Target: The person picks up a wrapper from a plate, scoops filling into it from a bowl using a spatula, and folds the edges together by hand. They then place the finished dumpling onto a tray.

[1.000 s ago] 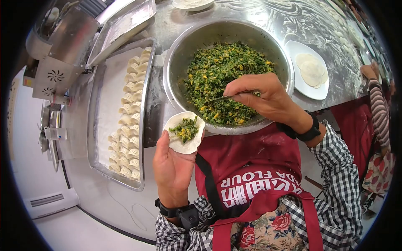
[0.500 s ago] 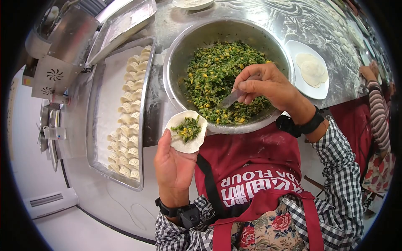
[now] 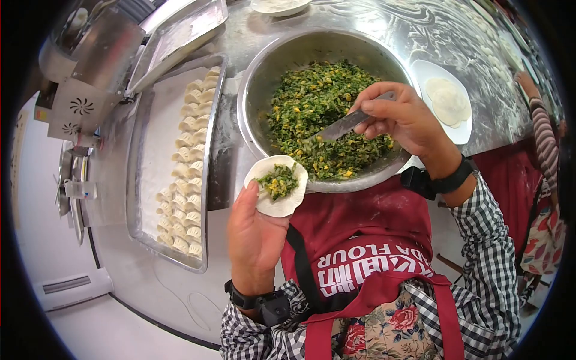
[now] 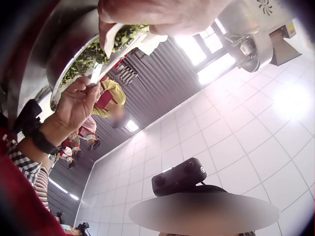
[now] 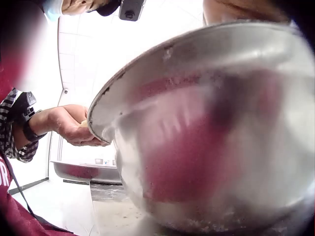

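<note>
In the head view, my left hand (image 3: 258,249) holds a round dumpling wrapper (image 3: 282,207), thumb at its edge and fingers beneath. A mound of chopped green and yellow filling (image 3: 279,182) sits mid-wrapper. My right hand (image 3: 405,120) pinches the handle end of a flat metal spatula (image 3: 343,127); its blade tip points down at the filling in the large steel bowl (image 3: 255,102). Just left of the bowl's near rim is the wrapper. The left wrist view shows the spatula (image 4: 96,73) between the right fingers. From the right wrist, the bowl's wall (image 5: 206,128) hides the spatula.
Left of the bowl, a metal tray (image 3: 141,180) bears rows of pleated dumplings (image 3: 189,156). A white plate (image 3: 459,135) with stacked wrappers (image 3: 449,103) stands right of the bowl. Another tray (image 3: 186,36) lies farther back. Flour dusts the steel table. Another person's arm (image 3: 543,138) reaches in at right.
The right hand has turned and shifted rightward, bringing the spatula's flat blade into view. The left hand and filled wrapper have moved slightly right, closer to the bowl.
</note>
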`<state>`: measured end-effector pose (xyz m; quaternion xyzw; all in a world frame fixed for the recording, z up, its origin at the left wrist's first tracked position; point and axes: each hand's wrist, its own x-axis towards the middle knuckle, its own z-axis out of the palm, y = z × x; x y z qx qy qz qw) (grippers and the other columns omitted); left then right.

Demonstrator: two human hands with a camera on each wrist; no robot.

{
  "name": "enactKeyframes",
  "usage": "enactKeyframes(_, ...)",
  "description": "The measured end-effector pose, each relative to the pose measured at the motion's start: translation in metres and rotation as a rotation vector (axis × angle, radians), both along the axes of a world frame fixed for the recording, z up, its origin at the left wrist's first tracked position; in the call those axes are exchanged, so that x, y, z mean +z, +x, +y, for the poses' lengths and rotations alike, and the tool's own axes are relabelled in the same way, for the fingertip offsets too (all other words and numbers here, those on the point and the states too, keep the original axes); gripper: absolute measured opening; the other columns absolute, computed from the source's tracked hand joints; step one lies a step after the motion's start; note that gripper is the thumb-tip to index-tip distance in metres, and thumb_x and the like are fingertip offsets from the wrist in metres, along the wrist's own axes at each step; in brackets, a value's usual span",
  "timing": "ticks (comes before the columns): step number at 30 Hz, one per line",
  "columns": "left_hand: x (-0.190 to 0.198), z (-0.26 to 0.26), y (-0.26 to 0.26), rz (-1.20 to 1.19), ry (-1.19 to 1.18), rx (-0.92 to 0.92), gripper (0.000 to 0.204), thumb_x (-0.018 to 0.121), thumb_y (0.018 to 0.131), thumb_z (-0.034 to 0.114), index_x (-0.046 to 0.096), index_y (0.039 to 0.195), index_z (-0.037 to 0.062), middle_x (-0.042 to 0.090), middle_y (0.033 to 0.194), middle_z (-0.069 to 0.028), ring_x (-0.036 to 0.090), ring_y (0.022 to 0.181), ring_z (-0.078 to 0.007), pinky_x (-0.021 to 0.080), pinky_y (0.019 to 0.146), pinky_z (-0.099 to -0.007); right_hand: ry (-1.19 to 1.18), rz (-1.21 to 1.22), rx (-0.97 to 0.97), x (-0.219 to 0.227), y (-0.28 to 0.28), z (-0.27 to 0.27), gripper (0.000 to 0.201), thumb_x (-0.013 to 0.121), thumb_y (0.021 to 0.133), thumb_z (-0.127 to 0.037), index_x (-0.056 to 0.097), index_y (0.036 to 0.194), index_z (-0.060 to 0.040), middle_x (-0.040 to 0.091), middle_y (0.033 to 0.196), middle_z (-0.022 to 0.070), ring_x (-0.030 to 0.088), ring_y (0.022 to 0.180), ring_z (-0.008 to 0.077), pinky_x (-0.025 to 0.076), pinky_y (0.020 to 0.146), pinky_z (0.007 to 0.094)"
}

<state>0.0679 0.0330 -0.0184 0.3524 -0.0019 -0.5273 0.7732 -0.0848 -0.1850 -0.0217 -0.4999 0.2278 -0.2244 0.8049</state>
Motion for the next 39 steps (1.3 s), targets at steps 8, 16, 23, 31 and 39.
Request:
enactKeyframes(8, 0.006, -0.018, -0.013, 0.02, -0.014, -0.092, 0.039, 0.037, 0.092, 0.015, 0.035, 0.126, -0.005, 0.043, 0.127, -0.0198, 0.043, 0.118, -0.0329, 0.035, 0.101, -0.0462, -0.281, -0.048, -0.066, 0.028, -0.005, 0.027, 0.016, 0.058, 0.083, -0.008, 0.058, 0.091, 0.0048, 0.063, 0.086, 0.012, 0.063, 0.069, 0.0155, 0.052, 0.061, 0.0237)
enactKeyframes(16, 0.005, -0.025, -0.019, 0.054, -0.039, -0.117, 0.035, 0.035, 0.094, 0.017, 0.04, 0.122, -0.0041, 0.05, 0.12, -0.016, 0.05, 0.111, -0.0269, 0.041, 0.096, -0.0398, -1.14, -0.186, -0.07, 0.024, -0.012, 0.059, 0.015, 0.06, 0.074, 0.005, 0.062, 0.087, -0.0009, 0.062, 0.084, 0.0131, 0.061, 0.072, 0.0229, 0.048, 0.06, 0.0287)
enactKeyframes(23, 0.005, -0.027, -0.021, 0.06, -0.037, -0.113, 0.035, 0.035, 0.094, 0.017, 0.041, 0.121, -0.0034, 0.051, 0.119, -0.0153, 0.051, 0.11, -0.0264, 0.042, 0.095, -0.0402, -1.301, -0.295, -0.007, 0.013, -0.016, 0.06, 0.02, 0.062, 0.068, 0.005, 0.062, 0.087, -0.001, 0.061, 0.087, 0.0113, 0.058, 0.069, 0.0228, 0.046, 0.057, 0.0294)
enactKeyframes(31, 0.008, -0.028, -0.023, 0.024, -0.055, -0.099, 0.039, 0.035, 0.094, 0.02, 0.038, 0.125, -0.0035, 0.048, 0.123, -0.0171, 0.048, 0.114, -0.0281, 0.04, 0.097, -0.0417, -0.971, -0.157, -0.113, 0.014, -0.026, 0.053, 0.013, 0.063, 0.074, 0.004, 0.062, 0.087, 0.0001, 0.062, 0.085, 0.0102, 0.059, 0.072, 0.0178, 0.047, 0.06, 0.0254)
enactKeyframes(39, 0.012, -0.029, -0.026, 0.024, -0.083, -0.126, 0.041, 0.034, 0.094, 0.022, 0.035, 0.128, -0.0027, 0.046, 0.125, -0.0169, 0.046, 0.116, -0.0272, 0.038, 0.098, -0.0413, -0.279, 0.019, -0.043, 0.012, -0.028, 0.054, 0.012, 0.057, 0.083, -0.001, 0.061, 0.092, 0.004, 0.062, 0.073, 0.0064, 0.06, 0.066, 0.0099, 0.049, 0.06, 0.0207)
